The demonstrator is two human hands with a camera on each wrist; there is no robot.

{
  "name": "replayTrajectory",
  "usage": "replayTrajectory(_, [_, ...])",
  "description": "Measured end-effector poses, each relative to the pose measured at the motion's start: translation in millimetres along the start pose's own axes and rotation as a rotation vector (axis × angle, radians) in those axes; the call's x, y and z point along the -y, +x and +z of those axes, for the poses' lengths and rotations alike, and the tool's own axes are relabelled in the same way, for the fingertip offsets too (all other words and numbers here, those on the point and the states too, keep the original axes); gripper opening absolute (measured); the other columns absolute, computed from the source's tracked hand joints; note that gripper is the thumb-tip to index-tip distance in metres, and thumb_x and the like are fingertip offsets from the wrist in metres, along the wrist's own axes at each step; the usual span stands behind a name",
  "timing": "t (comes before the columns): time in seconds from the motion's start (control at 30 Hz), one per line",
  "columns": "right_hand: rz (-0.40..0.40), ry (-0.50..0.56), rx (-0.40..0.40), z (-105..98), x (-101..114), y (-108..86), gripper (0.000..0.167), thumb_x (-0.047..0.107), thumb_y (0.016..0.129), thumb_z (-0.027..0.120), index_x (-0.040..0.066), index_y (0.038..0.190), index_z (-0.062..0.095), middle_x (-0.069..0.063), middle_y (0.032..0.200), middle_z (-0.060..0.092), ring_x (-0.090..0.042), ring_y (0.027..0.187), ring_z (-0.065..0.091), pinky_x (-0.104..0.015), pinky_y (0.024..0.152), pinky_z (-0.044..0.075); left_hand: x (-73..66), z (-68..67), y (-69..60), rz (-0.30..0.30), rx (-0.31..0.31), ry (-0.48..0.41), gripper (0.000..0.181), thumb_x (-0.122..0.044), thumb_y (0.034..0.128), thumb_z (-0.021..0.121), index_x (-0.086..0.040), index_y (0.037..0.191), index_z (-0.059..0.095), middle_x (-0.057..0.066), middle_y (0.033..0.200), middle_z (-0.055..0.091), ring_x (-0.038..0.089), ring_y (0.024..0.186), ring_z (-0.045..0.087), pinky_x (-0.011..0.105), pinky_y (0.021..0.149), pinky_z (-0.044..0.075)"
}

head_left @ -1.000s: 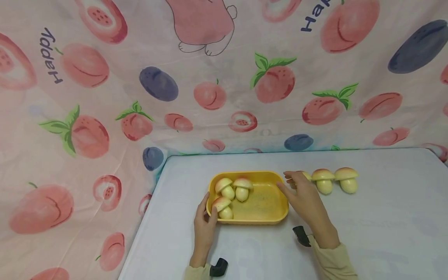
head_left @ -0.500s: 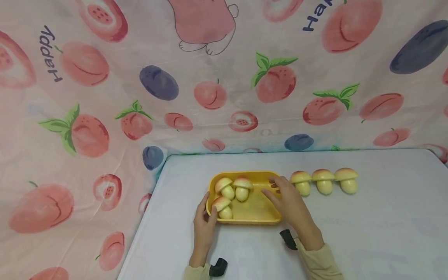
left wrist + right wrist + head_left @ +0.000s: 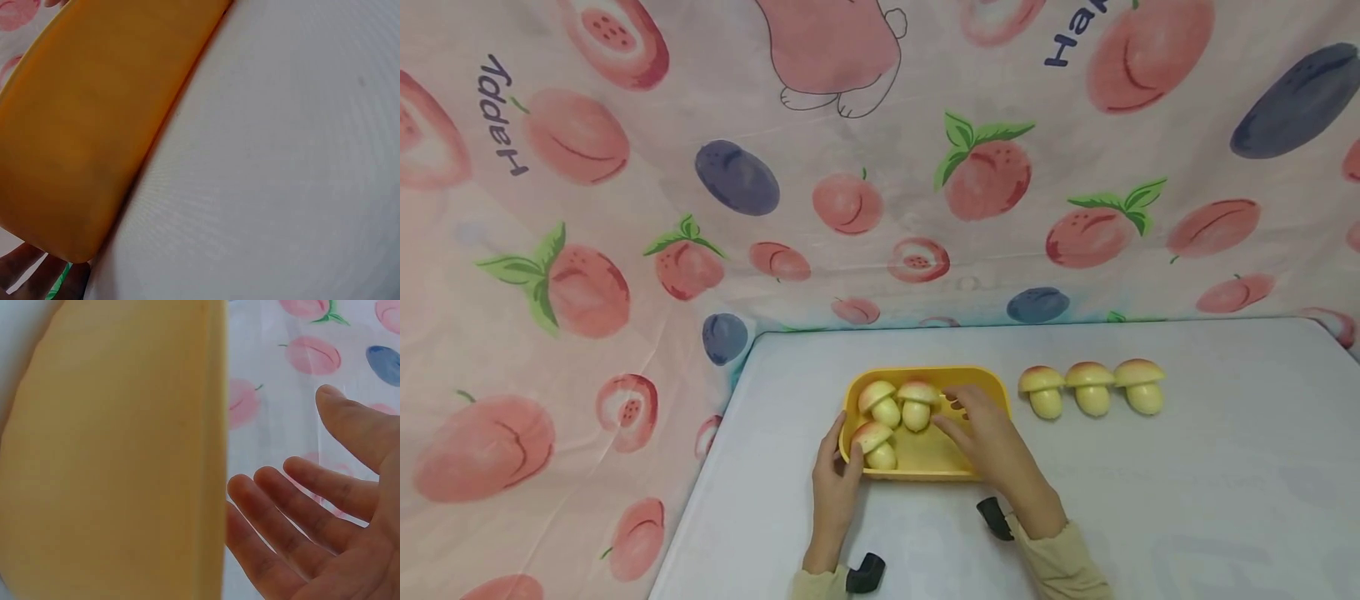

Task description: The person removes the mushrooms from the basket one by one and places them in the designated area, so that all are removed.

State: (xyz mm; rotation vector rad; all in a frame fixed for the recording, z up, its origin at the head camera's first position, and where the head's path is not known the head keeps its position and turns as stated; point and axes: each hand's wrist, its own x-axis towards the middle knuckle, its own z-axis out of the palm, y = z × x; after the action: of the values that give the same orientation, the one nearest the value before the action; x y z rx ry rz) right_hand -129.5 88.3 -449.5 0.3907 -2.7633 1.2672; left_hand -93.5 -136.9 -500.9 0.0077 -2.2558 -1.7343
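Note:
A yellow tray (image 3: 919, 455) sits on the white table, with three toy mushrooms in its left half: one at the back left (image 3: 883, 408), one beside it (image 3: 917, 412) and one at the front left (image 3: 882, 454). My left hand (image 3: 837, 487) grips the tray's left end, thumb over the rim and fingers outside; its fingertips show past the tray wall (image 3: 81, 131) in the left wrist view. Over the tray's right half, my right hand (image 3: 996, 446) has its thumb and fingers spread near the back middle mushroom, holding nothing. The right wrist view shows these loose fingers (image 3: 294, 525) beside the tray wall.
Three more toy mushrooms (image 3: 1092, 392) lie in a row on the white table (image 3: 1210, 483), right of the tray. Behind and to the left hangs a pink fruit-print cloth (image 3: 760, 125). Black wrist mounts (image 3: 865, 573) sit at both sleeves.
My right hand has moved left from beside the row of mushrooms to over the tray, uncovering the nearest one in that row. My left hand keeps its hold on the tray.

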Motion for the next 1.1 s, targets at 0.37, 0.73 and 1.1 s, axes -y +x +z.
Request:
replayTrajectory(0.37, [-0.02, -0.005, 0.028, 15.2, 3.9, 1.9, 0.044, 0.026, 0.093, 0.07, 0.0, 0.128, 0.06, -0.014, 0.118, 0.063, -0.032, 0.108, 0.062, -0.045, 0.089, 0.052, -0.3, -0.2, -0.5, -0.011, 0.002, -0.016, 0.05, -0.01, 0.1002, 0.058, -0.002, 0.147, 0.045, 0.016, 0.15, 0.045, 0.031, 0.138, 0.043, 0.016, 0.099, 0.042])
replayTrajectory(0.73, [-0.097, -0.001, 0.012, 32.3, 7.3, 4.4, 0.041, 0.021, 0.091, 0.073, 0.0, 0.124, 0.062, -0.014, 0.112, 0.065, -0.031, 0.102, 0.065, -0.043, 0.088, 0.053, 1.0, 0.1, -0.5, 0.006, 0.002, 0.002, 0.05, -0.013, 0.1005, 0.059, -0.002, 0.148, 0.045, 0.016, 0.15, 0.046, 0.031, 0.137, 0.045, 0.022, 0.101, 0.044])
replayTrajectory(1.1, [-0.112, 0.084, 0.078, 46.2, 14.2, 5.9, 0.041, 0.023, 0.093, 0.07, 0.0, 0.126, 0.06, -0.015, 0.12, 0.064, -0.034, 0.108, 0.063, -0.047, 0.091, 0.051, -0.6, 0.4, -1.3, 0.001, 0.005, 0.031, 0.05, -0.013, 0.1008, 0.058, -0.002, 0.147, 0.045, 0.017, 0.149, 0.047, 0.033, 0.135, 0.046, 0.032, 0.101, 0.046])
